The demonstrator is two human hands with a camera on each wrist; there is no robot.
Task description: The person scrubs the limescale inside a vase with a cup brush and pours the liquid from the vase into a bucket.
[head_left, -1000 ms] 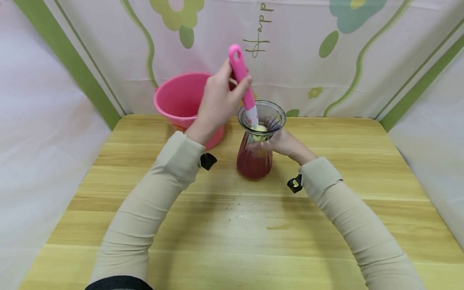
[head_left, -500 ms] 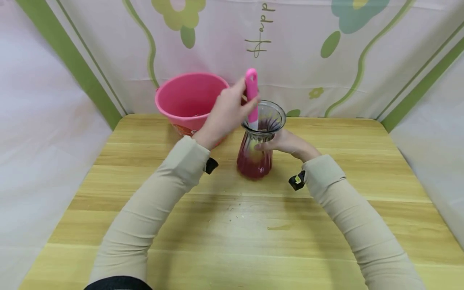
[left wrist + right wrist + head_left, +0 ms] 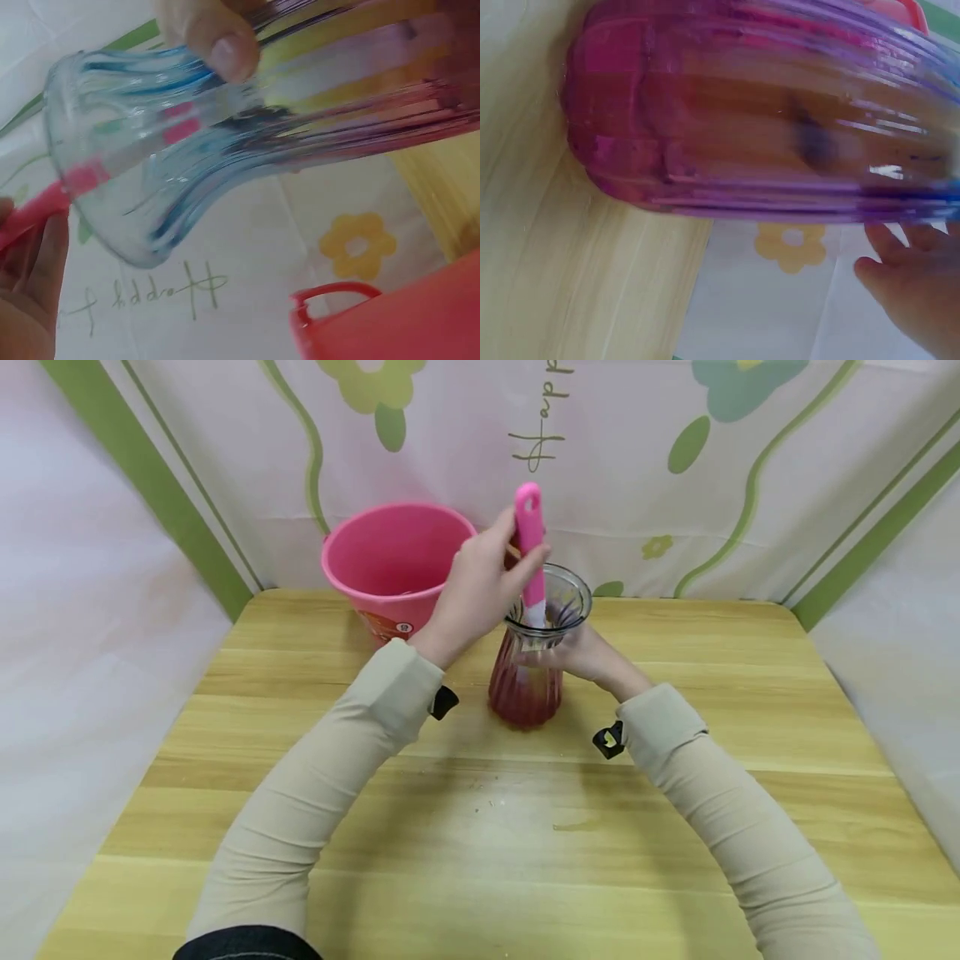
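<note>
Ribbed clear glass vase [image 3: 534, 672], glossy, tinted red low down. Smooth pink plastic bucket [image 3: 390, 564] behind it. Pale matt wood-grain tabletop [image 3: 487, 827] underneath.

Pink brush [image 3: 531, 539]: handle now upright and lower than a second ago, raised slightly since half a second ago, left hand [image 3: 480, 585] shifted right toward the vase [image 3: 534, 652].

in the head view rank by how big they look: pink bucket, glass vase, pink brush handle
1. pink bucket, widest by far, though it stands farther back.
2. glass vase.
3. pink brush handle, thin, partly covered by the left hand.
</note>
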